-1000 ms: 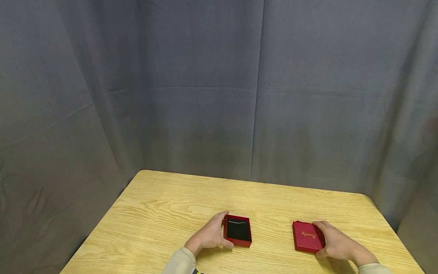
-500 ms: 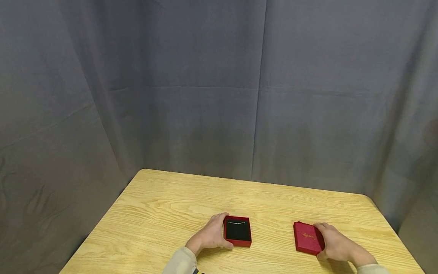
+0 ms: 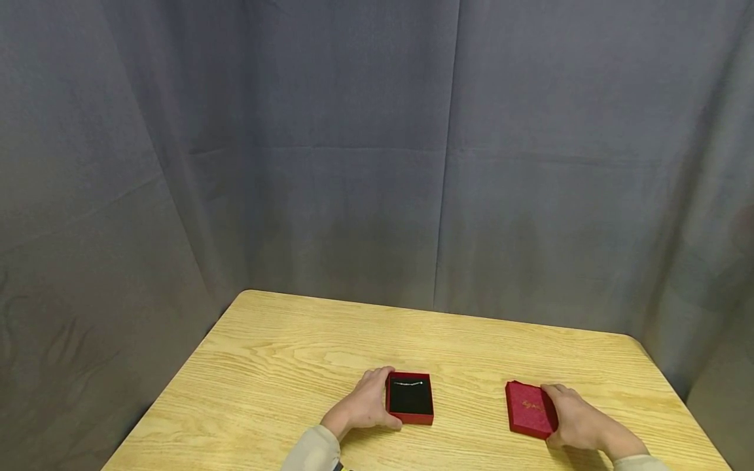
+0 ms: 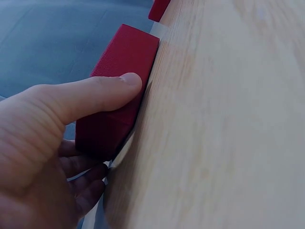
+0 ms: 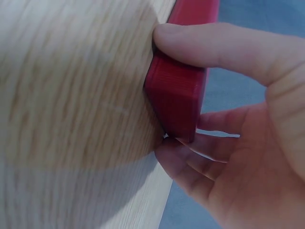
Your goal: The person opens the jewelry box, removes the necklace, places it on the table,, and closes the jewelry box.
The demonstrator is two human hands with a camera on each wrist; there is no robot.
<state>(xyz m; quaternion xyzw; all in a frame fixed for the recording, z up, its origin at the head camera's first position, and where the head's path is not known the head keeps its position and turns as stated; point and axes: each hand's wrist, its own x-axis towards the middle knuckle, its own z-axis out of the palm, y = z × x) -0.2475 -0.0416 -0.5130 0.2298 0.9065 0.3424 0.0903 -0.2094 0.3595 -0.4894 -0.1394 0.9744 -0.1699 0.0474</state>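
Note:
In the head view, my left hand [image 3: 366, 402] holds the left side of an open red jewelry box base [image 3: 411, 418] on the table. A black insert [image 3: 410, 400] fills the base, with a thin silver chain [image 3: 408, 383] across its far part. To the right, my right hand [image 3: 580, 420] grips the right side of a red box lid [image 3: 526, 411], which has gold lettering on top. The left wrist view shows the thumb [image 4: 112, 93] pressed along the base's near wall. My right thumb [image 5: 200, 45] lies against the lid's wall in the right wrist view, with fingertips beyond its corner.
Both pieces stand on a light wood-grain table [image 3: 330, 327], a stretch of bare wood between them. Grey curtains [image 3: 353, 216] hang behind the table and along its sides. The table's left edge slopes down toward the front. Beige sleeves [image 3: 312, 449] cover both forearms.
My right hand and the lid have shifted very slightly to the right and toward me. The left hand and the box base have hardly moved.

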